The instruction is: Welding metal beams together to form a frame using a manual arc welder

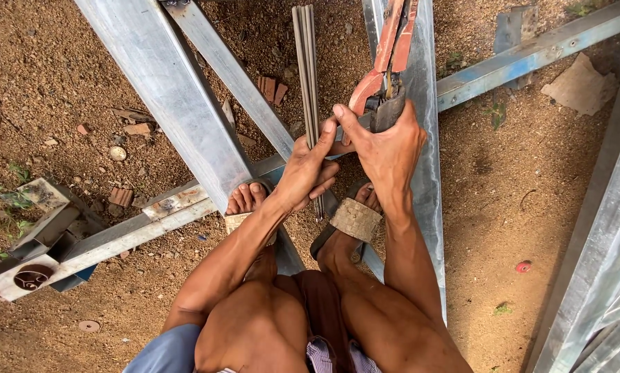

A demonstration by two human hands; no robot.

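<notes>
I squat over a metal frame on bare earth. My right hand (389, 145) grips the dark jaw end of a red-orange welding electrode holder (382, 72), whose handles run up out of the frame. My left hand (308, 169) holds a bundle of thin grey welding rods (304, 62) that stretches upward from my fingers. The thumbs of both hands meet near the holder's jaws. Whether a rod sits in the jaws is hidden by my fingers. My sandalled feet (355, 217) rest below the hands on the frame.
Galvanized steel box beams (165, 90) cross diagonally under me, with another beam (427, 179) at the right and a blue-painted bar (531, 55) beyond. More steel sections (600, 262) lie at the right edge. Brick bits (268, 88), stones and a small red object (523, 266) dot the soil.
</notes>
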